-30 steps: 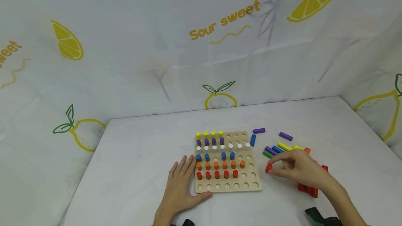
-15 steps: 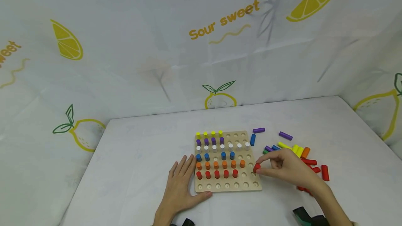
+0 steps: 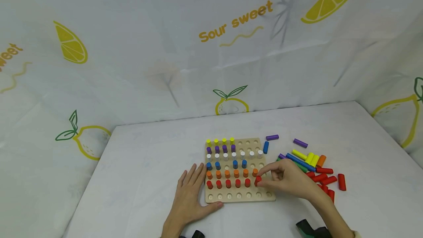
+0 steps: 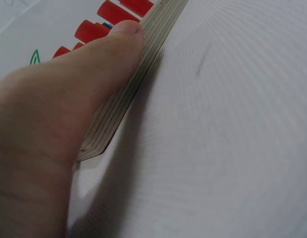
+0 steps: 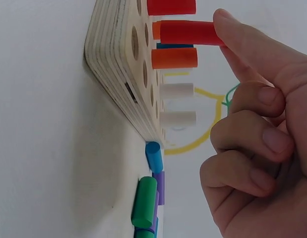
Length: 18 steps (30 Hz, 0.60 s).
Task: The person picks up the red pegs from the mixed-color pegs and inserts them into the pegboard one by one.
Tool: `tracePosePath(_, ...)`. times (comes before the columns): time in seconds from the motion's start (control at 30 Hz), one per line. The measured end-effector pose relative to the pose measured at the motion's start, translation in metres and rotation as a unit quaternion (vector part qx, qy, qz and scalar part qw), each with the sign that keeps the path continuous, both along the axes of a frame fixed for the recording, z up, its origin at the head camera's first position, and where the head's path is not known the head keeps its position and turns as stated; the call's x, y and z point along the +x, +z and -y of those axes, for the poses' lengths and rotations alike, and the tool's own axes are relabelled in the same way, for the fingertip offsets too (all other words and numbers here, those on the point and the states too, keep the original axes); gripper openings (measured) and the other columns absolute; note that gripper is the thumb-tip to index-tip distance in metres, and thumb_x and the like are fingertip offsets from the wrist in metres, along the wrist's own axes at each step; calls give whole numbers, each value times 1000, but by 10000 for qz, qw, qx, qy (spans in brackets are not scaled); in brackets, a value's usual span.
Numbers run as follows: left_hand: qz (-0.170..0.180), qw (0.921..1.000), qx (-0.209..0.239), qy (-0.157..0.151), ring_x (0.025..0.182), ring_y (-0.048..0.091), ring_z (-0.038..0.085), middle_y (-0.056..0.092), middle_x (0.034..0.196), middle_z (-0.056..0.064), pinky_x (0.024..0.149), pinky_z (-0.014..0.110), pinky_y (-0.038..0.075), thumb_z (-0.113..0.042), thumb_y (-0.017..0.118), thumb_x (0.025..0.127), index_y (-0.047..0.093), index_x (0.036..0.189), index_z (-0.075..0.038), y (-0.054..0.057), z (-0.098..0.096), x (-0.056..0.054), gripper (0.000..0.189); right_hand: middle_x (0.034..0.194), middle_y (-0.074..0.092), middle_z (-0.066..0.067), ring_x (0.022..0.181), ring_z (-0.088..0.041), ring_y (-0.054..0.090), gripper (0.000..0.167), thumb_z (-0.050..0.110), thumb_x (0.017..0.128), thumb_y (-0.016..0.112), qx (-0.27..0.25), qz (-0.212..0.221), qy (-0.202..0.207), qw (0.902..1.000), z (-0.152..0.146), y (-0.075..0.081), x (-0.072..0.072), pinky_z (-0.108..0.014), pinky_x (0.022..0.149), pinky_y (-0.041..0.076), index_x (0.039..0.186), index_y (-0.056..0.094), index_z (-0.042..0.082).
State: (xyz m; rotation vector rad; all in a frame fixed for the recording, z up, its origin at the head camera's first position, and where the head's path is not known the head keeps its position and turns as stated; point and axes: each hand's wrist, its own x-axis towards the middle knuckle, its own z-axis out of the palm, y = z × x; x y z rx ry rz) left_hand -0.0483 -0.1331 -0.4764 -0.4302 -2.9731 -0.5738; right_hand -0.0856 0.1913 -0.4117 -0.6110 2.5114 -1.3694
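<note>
right hand pinches red peg at right side of board | left hand, fingers spread, touches board's left edge | risk: peg could jam if pushed in tilted

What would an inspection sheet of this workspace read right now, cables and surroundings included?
Surface: white tabletop.
Job's things: wooden board with standing pegs in colour rows; nearest row has no pegs.
Clutter: loose pegs lying to the board's right; dark objects cut off at the head view's lower edge, unidentified.
Left grip: rests at the board's left side and near edge.
Right grip: pinches a red peg at the red row; seating unclear.
Cables: nothing seen.
Surroundings: lemon-printed backdrop reading "Sour sweet".
</note>
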Motion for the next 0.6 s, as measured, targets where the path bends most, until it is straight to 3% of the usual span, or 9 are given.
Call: tracePosePath(0.6,-188,9998,-65,-41,155,34,28,41,165,0,124,54,28,-86,63,72,41,158,-18,-2,0,-1,112,55,38,10,49,-2,39,17,27,84,84,328,336,-123,9988,4,-3,-2,-19,45,32,96,81,16)
